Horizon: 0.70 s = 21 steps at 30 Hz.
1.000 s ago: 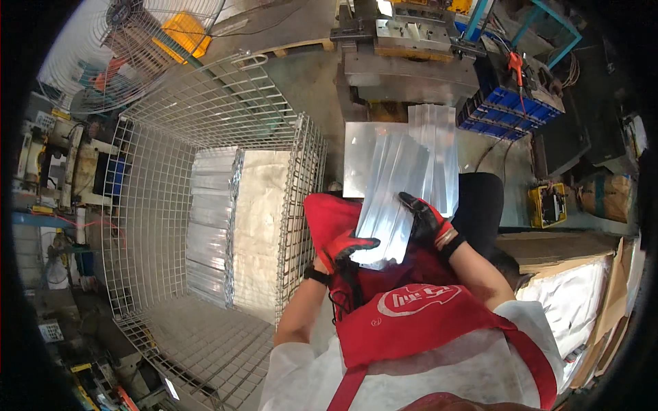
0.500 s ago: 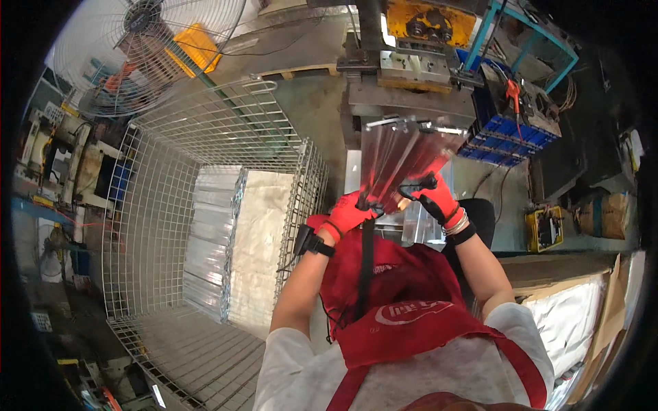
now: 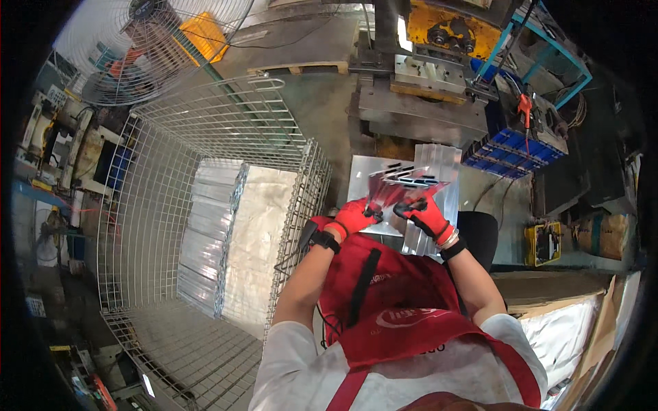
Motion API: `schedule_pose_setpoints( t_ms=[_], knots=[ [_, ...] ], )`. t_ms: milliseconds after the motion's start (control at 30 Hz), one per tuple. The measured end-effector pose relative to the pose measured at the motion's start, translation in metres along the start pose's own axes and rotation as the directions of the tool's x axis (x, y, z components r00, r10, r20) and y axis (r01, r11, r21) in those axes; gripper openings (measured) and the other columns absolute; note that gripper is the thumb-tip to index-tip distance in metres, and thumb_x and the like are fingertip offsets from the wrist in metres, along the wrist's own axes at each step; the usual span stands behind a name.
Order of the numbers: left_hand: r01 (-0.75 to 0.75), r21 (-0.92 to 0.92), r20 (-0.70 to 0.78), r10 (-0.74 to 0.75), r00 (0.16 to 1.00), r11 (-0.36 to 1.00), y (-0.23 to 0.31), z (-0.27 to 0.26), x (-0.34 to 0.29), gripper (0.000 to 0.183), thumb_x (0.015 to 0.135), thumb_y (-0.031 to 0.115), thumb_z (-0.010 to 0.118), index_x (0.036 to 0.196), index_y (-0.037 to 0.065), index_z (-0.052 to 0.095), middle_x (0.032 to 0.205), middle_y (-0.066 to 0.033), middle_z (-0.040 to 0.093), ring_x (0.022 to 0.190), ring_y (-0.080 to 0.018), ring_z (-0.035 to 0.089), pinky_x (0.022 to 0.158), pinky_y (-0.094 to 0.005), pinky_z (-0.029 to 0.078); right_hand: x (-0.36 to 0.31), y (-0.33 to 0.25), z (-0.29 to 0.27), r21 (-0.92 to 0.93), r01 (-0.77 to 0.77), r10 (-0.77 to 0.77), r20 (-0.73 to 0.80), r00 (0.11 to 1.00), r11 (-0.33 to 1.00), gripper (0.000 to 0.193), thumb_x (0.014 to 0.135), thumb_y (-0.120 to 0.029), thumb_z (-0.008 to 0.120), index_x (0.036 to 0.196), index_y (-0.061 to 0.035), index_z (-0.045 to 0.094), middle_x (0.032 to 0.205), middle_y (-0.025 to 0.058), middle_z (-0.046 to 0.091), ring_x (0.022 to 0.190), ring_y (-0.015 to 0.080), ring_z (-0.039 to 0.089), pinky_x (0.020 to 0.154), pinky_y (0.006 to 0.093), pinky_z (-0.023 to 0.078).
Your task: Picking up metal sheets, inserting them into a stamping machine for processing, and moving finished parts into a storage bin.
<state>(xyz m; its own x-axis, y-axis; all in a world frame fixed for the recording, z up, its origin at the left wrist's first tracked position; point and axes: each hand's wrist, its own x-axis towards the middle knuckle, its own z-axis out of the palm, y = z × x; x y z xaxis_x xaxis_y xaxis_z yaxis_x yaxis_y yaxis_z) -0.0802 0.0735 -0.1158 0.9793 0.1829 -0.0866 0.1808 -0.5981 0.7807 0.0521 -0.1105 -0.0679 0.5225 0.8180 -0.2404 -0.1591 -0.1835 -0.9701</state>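
In front of my apron, a bundle of shiny, reflective metal strips is held between both hands, its far ends blurred and fanned slightly apart. My left hand, in a red glove with black fingertips, is closed on the bundle's near left side. On the near right side, my right hand, gloved alike, has its fingers closed round it. Beneath the hands are a flat silvery surface and more ribbed metal strips, partly hidden by the hands and bundle.
To the left stands a wire cage with stacked shiny strips and a cream sheet. A press-like machine is ahead. Blue crates and a yellow basket lie right; a fan stands far left.
The bundle has tipped from a raised, long-sided view to a lower, more end-on one. The silvery surface and strips beneath show more. My right hand has moved down and slightly left.
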Motion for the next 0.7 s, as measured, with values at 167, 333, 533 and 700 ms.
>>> schedule_pose_setpoints(
  t_ms=[167, 333, 533, 700],
  knots=[
    [-0.041, -0.324, 0.193, 0.108, 0.975, 0.945, 0.017, -0.002, -0.032, 0.023, 0.066, 0.02, 0.067, 0.081, 0.005, 0.059, 0.071, -0.0057, 0.061, 0.063, -0.0166, 0.056, 0.059, -0.0308, 0.044, -0.032, -0.003, -0.005, 0.106, 0.13, -0.114, -0.144, 0.983, 0.986, 0.044, 0.066, -0.009, 0.07, 0.099, -0.0038, 0.042, 0.086, 0.0057, 0.055, 0.075, 0.0133, 0.054, 0.059, 0.0255, 0.047],
    [0.223, -0.569, 0.494, 0.113, 0.862, 0.792, 0.095, -0.031, -0.068, 0.03, 0.07, 0.011, 0.065, 0.098, 0.004, 0.056, 0.079, 0.0004, 0.06, 0.067, -0.0025, 0.051, 0.051, -0.0185, 0.04, -0.07, -0.027, 0.006, -0.011, 0.355, -0.354, -0.11, 0.929, 0.935, 0.037, 0.082, -0.026, 0.053, 0.104, 0.0045, 0.053, 0.101, 0.0167, 0.055, 0.091, 0.0255, 0.055, 0.084, 0.0348, 0.042],
    [0.165, -0.744, 0.238, 0.026, 0.971, 0.647, 0.088, 0.026, -0.107, 0.044, 0.071, 0.009, 0.066, 0.111, 0.003, 0.048, 0.095, 0.0003, 0.056, 0.087, -0.008, 0.049, 0.073, -0.0233, 0.041, -0.099, -0.059, 0.047, 0.741, 0.146, -0.08, -0.124, 0.989, 0.656, 0.029, 0.087, -0.025, 0.04, 0.092, 0.0003, 0.054, 0.089, 0.0104, 0.058, 0.082, 0.0189, 0.055, 0.075, 0.0301, 0.043],
    [0.13, -0.984, 0.164, 0.343, 0.925, 0.119, 0.088, 0.075, -0.107, 0.048, 0.073, 0.002, 0.061, 0.117, 0.002, 0.042, 0.102, -0.0051, 0.056, 0.092, -0.0106, 0.052, 0.078, -0.0252, 0.042, -0.108, 0.002, -0.004, -0.178, 0.454, -0.487, -0.277, 0.828, 0.873, 0.034, 0.087, -0.029, 0.039, 0.099, 0.0006, 0.05, 0.1, 0.0095, 0.053, 0.09, 0.0184, 0.05, 0.08, 0.0338, 0.04]
  ],
)
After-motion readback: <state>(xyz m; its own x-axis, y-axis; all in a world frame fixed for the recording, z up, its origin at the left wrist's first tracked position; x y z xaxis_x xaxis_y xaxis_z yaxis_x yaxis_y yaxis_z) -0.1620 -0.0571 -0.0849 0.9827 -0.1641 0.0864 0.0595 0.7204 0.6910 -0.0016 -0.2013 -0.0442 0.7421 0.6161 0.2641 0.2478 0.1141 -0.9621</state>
